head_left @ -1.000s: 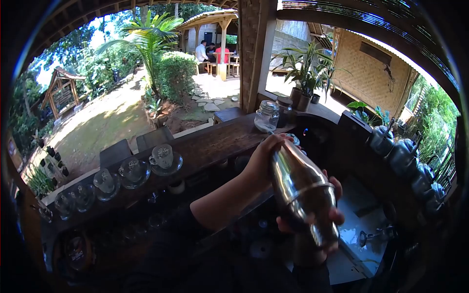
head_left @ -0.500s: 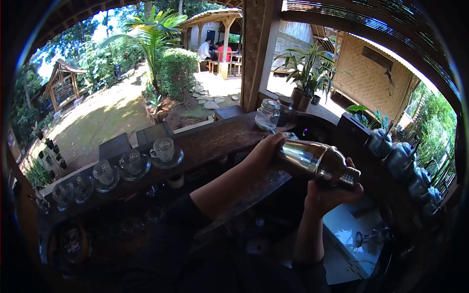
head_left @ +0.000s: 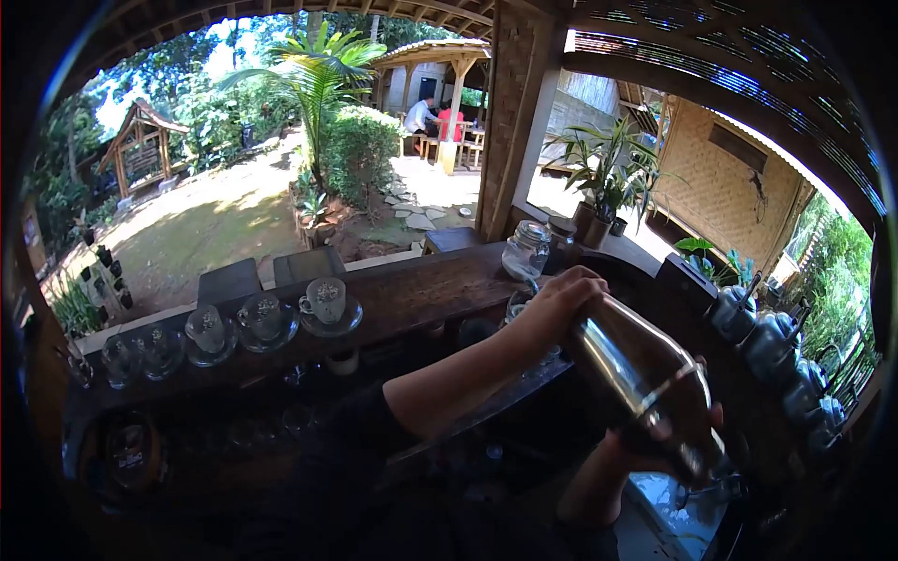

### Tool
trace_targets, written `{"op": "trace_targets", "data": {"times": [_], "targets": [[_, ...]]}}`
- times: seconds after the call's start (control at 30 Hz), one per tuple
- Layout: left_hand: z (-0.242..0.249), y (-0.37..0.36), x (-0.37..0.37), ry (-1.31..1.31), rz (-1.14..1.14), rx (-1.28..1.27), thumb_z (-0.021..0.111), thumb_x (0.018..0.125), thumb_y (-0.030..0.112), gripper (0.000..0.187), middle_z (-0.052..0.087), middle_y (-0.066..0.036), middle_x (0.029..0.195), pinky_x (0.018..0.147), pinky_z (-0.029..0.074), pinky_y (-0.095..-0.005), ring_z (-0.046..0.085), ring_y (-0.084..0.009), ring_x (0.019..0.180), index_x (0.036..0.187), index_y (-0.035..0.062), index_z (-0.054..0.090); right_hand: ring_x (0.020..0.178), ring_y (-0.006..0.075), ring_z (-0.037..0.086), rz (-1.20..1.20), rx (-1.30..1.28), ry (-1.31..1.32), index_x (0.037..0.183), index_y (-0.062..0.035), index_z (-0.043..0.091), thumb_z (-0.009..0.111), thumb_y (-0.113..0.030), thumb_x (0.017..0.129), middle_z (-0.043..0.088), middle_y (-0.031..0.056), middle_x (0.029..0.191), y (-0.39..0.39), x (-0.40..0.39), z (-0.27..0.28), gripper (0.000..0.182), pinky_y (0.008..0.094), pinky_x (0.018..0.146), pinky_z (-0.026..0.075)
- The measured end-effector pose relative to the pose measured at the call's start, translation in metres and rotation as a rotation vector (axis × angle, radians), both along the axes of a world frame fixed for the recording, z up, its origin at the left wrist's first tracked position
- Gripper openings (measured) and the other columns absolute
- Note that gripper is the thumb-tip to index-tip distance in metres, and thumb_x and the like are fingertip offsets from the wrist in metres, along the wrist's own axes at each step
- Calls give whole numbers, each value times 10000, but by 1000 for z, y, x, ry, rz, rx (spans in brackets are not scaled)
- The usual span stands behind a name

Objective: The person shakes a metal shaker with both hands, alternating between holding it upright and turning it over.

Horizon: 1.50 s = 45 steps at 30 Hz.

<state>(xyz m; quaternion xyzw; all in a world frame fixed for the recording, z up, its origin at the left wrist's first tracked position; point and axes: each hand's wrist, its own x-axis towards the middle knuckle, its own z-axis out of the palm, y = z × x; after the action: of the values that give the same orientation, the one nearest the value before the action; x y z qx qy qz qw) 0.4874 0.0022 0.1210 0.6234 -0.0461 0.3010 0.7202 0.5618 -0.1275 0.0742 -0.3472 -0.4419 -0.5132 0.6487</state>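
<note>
Metal cocktail shaker (head_left: 652,379) is sitting between the two hands, off the counter, and is tilting with its broad end up-left and its narrower cap end down-right; outline is blurring a bit. Left hand (head_left: 572,297) is curling over the broad end, palm against the metal, fingers bunching together. Right hand (head_left: 629,453) is cupping the cap end from below, fingertips showing past the far edge; the rest of its grip is hiding behind the shaker and in shadow. Both hands are closing only as far as the shaker's girth allows.

Just beyond the left hand, a clip-top glass jar (head_left: 526,252) is standing on the dark wooden counter (head_left: 430,292). Farther left, glass cups (head_left: 207,329) are lining up on glass saucers (head_left: 344,323), well apart from the shaker. Right side: metal kettles (head_left: 773,342) are standing in a row. Potted plant (head_left: 608,178) is rising behind the jar; outside, people (head_left: 418,116) are sitting under a roofed shelter (head_left: 459,70).
</note>
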Motion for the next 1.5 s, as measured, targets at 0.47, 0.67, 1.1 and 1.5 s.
{"op": "trace_targets", "data": {"times": [0.47, 0.67, 1.1, 1.5], "targets": [[7, 22, -61, -229, 106, 218, 455, 860, 294, 291, 573, -82, 928, 763, 435, -276, 560, -178, 870, 999, 54, 542, 1280, 336, 298, 459, -159, -77, 1363, -182, 139, 650, -461, 754, 282, 177, 1376, 27, -43, -16, 842, 504, 1070, 238], [-62, 66, -112, -141, 288, -626, 494, 875, 333, 364, 575, -124, 1004, 818, 491, -388, 586, -251, 940, 1057, 18, 507, 1182, 327, 393, 964, -263, -158, 1340, -153, 149, 760, -236, 662, 355, 141, 1295, 110, -64, -13, 917, 437, 981, 370], [-163, 45, -289, -776, 704, -712, 427, 897, 352, 376, 574, -102, 1096, 807, 504, -400, 582, -232, 978, 1117, 63, 524, 1080, 356, 510, 1546, -597, -512, 1132, -119, 492, 797, -208, 592, 487, 169, 1189, 174, -247, -21, 627, 482, 879, 435], [-176, 12, -350, -830, 855, -572, 443, 907, 304, 344, 553, -96, 1117, 868, 475, -339, 552, -213, 1007, 1117, 40, 512, 1063, 394, 495, 1800, -608, -558, 1063, -206, 555, 770, -189, 619, 510, 106, 1188, 156, -315, -27, 494, 489, 840, 439]]}}
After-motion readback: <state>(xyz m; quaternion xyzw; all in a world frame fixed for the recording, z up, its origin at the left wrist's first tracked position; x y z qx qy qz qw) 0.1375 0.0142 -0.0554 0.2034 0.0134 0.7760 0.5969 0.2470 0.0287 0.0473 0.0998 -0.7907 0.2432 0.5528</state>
